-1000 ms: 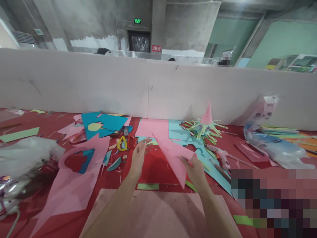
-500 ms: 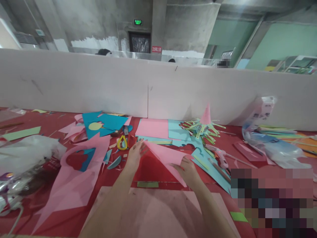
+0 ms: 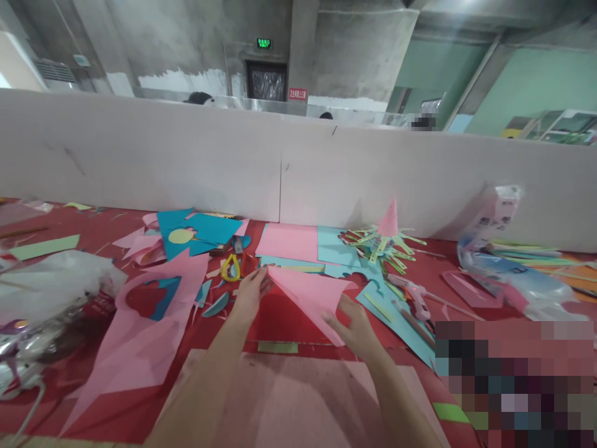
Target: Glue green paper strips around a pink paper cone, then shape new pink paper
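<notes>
A sheet of pink paper (image 3: 312,295) is curled into a loose cone shape above the red table. My left hand (image 3: 250,292) pinches its pointed corner at the left, thumb and fingers pressed together. At the wide right end, my right hand (image 3: 355,320) has its thumb against the paper and its fingers curved around the edge. Under the curl lies a red surface (image 3: 280,317) with a strip of green tape (image 3: 277,347) at its front. A pale pink board (image 3: 280,398) is below my forearms.
Pink cut-out paper (image 3: 140,354) and a plastic bag (image 3: 56,280) lie left. Yellow-handled scissors (image 3: 230,267) rest behind my left hand. A glue gun (image 3: 417,298), blue paper (image 3: 396,326) and a pink cone on green strips (image 3: 388,221) are right. A white partition (image 3: 186,162) stands behind.
The pink paper's right side has curled further inward, and its right corner has drawn left. My right hand has shifted its fingers on the edge; my left hand stays at the tip.
</notes>
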`<move>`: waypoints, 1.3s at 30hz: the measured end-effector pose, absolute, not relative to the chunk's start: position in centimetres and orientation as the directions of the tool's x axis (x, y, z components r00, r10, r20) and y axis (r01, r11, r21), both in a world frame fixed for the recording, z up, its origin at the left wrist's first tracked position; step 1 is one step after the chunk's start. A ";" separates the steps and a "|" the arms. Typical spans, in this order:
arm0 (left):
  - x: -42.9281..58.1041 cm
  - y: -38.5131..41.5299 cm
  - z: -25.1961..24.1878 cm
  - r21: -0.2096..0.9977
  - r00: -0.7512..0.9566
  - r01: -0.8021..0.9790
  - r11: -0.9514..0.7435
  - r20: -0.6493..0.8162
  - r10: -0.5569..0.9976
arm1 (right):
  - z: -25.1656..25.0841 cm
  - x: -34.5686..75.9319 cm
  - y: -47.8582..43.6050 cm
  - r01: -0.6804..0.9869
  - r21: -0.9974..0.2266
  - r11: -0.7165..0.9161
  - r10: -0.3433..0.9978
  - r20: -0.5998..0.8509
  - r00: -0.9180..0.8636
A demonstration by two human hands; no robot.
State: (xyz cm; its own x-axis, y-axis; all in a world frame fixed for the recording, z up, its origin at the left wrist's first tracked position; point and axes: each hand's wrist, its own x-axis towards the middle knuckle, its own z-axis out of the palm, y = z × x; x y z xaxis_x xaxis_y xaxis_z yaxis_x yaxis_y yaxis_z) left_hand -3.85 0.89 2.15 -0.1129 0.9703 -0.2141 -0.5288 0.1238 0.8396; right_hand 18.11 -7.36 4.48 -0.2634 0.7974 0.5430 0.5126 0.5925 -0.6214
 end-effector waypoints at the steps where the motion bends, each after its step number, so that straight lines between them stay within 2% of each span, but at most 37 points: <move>1: -3.9 0.9 2.2 0.841 -0.114 -0.528 0.122 -0.213 0.970 | 4.6 18.1 -7.4 0.512 -0.634 0.580 0.807 0.533 -0.255; 5: -3.9 0.8 2.3 0.846 -0.123 -0.521 0.117 -0.209 0.970 | 4.4 17.8 -7.5 0.543 -0.658 0.522 0.842 0.502 -0.200; 9: -3.9 0.7 2.4 0.847 -0.113 -0.519 0.115 -0.201 0.973 | 3.6 17.7 -7.2 0.604 -0.611 0.512 0.832 0.528 -0.171; 15: -4.2 0.7 2.4 0.851 -0.107 -0.512 0.116 -0.197 0.975 | 3.7 17.5 -7.2 0.591 -0.572 0.569 0.798 0.559 -0.226; 25: -4.4 1.1 1.8 0.837 -0.147 -0.540 0.086 -0.194 0.970 | 4.4 16.7 -7.7 0.523 -0.596 0.609 0.787 0.535 -0.307; 39: -4.7 1.6 1.4 0.761 -0.152 -0.643 0.087 -0.239 0.959 | 3.3 17.1 -6.5 0.569 -0.423 0.705 0.696 0.566 -0.442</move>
